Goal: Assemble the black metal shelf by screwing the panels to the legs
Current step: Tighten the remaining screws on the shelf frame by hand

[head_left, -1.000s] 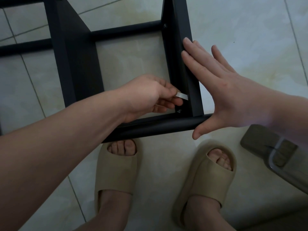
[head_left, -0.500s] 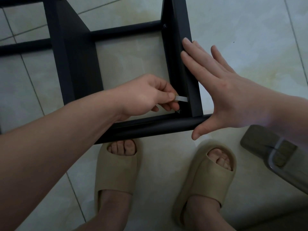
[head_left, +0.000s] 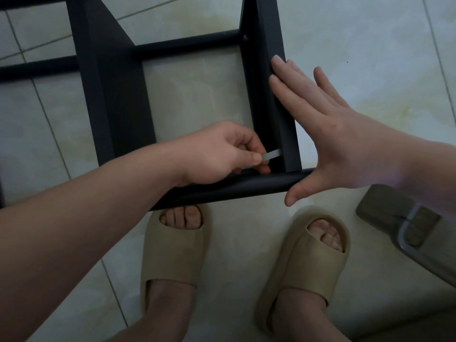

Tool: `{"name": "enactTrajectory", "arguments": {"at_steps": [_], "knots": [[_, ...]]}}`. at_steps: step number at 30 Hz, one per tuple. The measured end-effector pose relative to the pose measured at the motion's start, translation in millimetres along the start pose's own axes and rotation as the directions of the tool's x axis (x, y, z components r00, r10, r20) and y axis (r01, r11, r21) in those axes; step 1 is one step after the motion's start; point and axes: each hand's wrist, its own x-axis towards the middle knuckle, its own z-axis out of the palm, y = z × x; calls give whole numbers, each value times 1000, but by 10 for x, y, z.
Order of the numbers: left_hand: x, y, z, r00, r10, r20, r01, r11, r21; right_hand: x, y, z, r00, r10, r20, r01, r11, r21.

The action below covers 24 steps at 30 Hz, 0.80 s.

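Currently working at: the corner where the right panel [head_left: 270,99] is meeting the near leg [head_left: 234,187], just right of frame centre.
Shelf: is lying on the tiled floor [head_left: 370,45], filling the upper half of the frame; a second panel [head_left: 111,95] is standing at upper left and the far leg [head_left: 185,44] is crossing near the top.
Left hand [head_left: 217,154]: is pinching a small flat silver tool [head_left: 271,154] between thumb and forefinger, the other fingers curling under.
Tool axis: is running left to right, its free end reaching the panel's inner face just above the near leg.
Screw at this corner: is hiding behind the fingers; a seated screw [head_left: 245,37] is showing at the top of the same panel.
Right hand [head_left: 333,134]: is lying flat on the panel's outer face with fingers straight, thumb spreading below the leg's end, gripping nothing.
Nearer hand: the left is sitting at the joint, inside the frame of the shelf; the right is bracing from outside, opposite it.
Judgement: tightening is probably under way; the swing is looking cramped between panel and leg.
Feet: are standing in beige slippers [head_left: 172,250] just below the near leg.
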Motion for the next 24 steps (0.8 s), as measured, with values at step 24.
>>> {"name": "enactTrajectory", "arguments": {"at_steps": [24], "knots": [[-506, 639, -735, 882, 61, -468, 199, 851, 486, 215, -488, -1053, 937, 345, -55, -343, 939, 39]]}}
